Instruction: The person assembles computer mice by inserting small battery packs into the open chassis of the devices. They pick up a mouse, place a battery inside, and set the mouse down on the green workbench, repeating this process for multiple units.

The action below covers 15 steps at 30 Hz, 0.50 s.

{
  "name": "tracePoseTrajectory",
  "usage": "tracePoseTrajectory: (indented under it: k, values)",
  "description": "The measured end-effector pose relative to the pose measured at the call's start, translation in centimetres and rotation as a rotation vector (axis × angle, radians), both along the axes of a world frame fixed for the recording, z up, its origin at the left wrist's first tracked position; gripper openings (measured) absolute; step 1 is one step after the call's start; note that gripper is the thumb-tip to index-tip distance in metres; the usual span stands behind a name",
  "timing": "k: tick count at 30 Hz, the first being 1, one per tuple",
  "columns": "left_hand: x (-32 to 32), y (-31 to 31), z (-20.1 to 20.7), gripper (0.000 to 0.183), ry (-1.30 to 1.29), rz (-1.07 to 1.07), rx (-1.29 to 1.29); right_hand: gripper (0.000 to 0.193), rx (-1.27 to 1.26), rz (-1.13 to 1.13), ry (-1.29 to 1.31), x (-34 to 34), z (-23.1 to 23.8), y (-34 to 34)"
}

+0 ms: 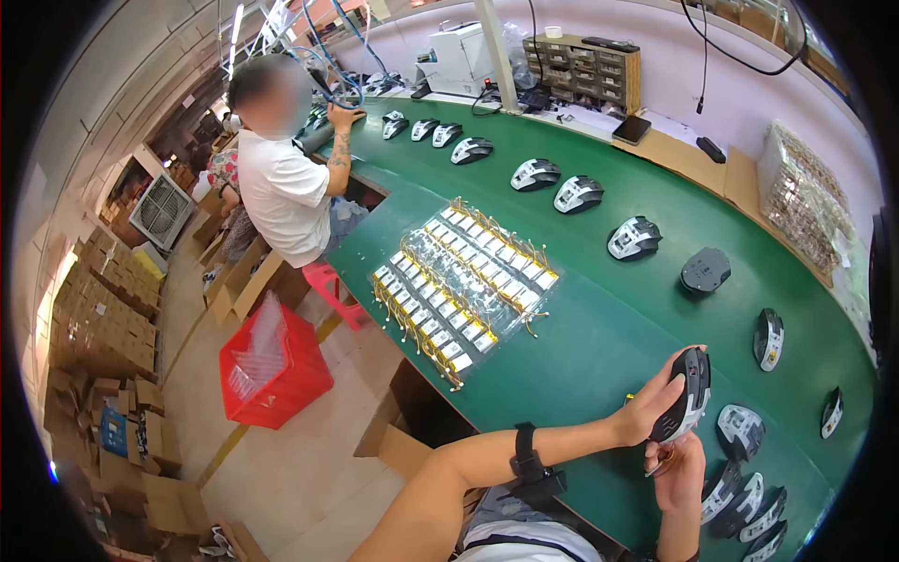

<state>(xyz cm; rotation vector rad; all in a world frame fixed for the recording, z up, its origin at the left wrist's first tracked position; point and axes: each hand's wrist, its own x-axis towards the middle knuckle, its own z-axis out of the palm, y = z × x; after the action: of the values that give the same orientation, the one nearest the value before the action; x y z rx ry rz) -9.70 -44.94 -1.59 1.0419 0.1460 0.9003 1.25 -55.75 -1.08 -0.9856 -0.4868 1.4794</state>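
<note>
My left hand (648, 410) is wrapped round a black and silver computer mouse (691, 393), tilted up on its edge above the bench. A small yellow bit sticks out beside that hand's fingers. Just below the mouse, my right hand (681, 471) has its fingers curled and pinched together. Something small and thin shows at those fingertips, too small to name. Nearest to my right hand are a silver mouse shell (741, 431) and several more mice (740, 506) grouped at the bench's right front.
On the green bench (599, 300), flat batteries with wires (440, 318) lie in rows. A line of mice (536, 175) runs along the back, with a dark mouse base (705, 270). A co-worker (286, 187) sits at left, near a red crate (272, 370). A phone (632, 130) lies behind.
</note>
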Motion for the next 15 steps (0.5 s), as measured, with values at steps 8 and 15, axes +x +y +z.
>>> tracePoseTrajectory:
  k: [8,15]
  values:
    - [0.3,0.0,-0.1,0.069,-0.030,-0.020,-0.020,0.030,0.045,0.032,-0.021,0.0,0.3,-0.1]
    - [-0.7,0.1,0.7,0.070,-0.045,-0.085,-0.104,0.036,0.008,0.052,-0.068,-0.3,0.6,0.1]
